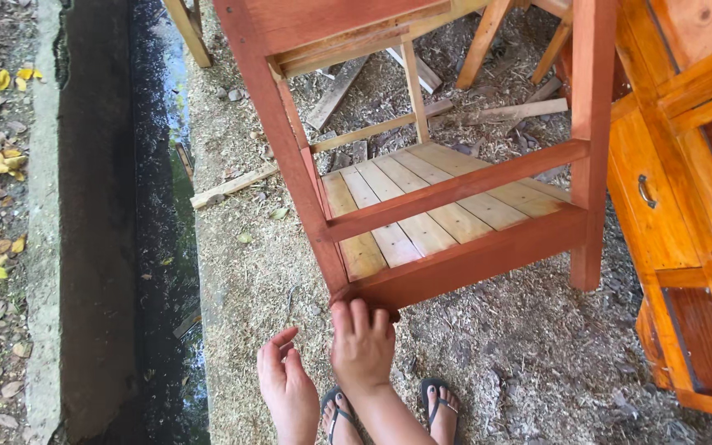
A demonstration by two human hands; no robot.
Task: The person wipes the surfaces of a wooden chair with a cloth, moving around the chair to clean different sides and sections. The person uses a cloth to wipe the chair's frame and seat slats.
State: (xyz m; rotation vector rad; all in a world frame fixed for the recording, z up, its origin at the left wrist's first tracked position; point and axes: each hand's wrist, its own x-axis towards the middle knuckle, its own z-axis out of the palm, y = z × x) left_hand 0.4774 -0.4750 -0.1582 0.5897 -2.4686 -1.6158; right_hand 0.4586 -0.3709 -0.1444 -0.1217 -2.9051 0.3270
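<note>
- Down by my feet, my right hand point(363, 346) presses its fingers point(359, 320) flat against the wooden rack's point(447, 264) bottom rail, steadying it on the sawdust floor point(249, 272).
- My left hand point(286, 387) hangs open beside it, holding nothing.

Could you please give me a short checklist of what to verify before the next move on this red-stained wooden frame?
1. Right hand on the red-stained wooden frame: ok, fingers touch the bottom rail's corner.
2. Left hand free: ok, open and apart from the frame.
3. Firm grip: cannot tell, fingertips only rest on the rail.
4. Feet protected: not ok, open black flip-flops near the rail.
5. Ground: not ok, loose pale wood offcut on the sawdust.
6. Clearance from the orange wooden cabinet: cannot tell.
</note>
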